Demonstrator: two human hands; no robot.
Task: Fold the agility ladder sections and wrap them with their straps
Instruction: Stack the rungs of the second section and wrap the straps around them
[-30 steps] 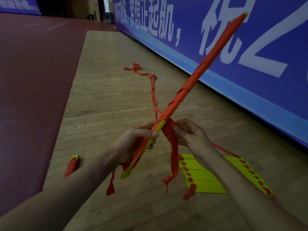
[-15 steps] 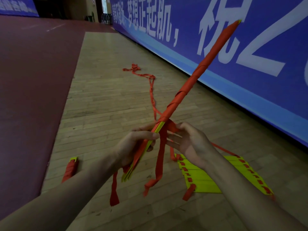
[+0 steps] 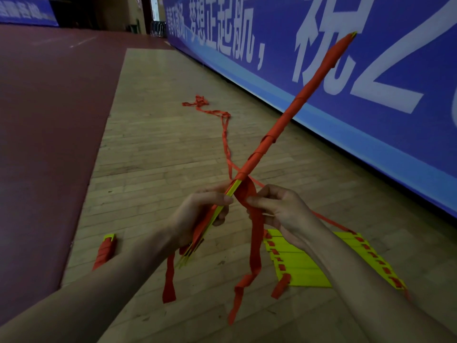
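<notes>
A long bundle of folded yellow ladder rungs (image 3: 289,120) slants up to the right, its upper length wound in red strap. My left hand (image 3: 197,216) grips the bundle's bare yellow lower part. My right hand (image 3: 279,209) pinches the loose red strap (image 3: 254,233) just beside the bundle, where the strap loops round it. The strap's free end hangs down toward the floor. A second short red tail (image 3: 169,280) dangles under my left wrist.
Another stack of yellow rungs with red straps (image 3: 304,263) lies flat on the wooden floor under my right forearm. A wrapped bundle (image 3: 105,251) lies at the left by the red mat. A red strap (image 3: 222,125) trails away across the floor. A blue banner wall (image 3: 371,70) runs along the right.
My right hand has brought the loose strap round the bundle and shifted slightly right. The hanging strap end has swung. The left hand keeps its hold on the bundle.
</notes>
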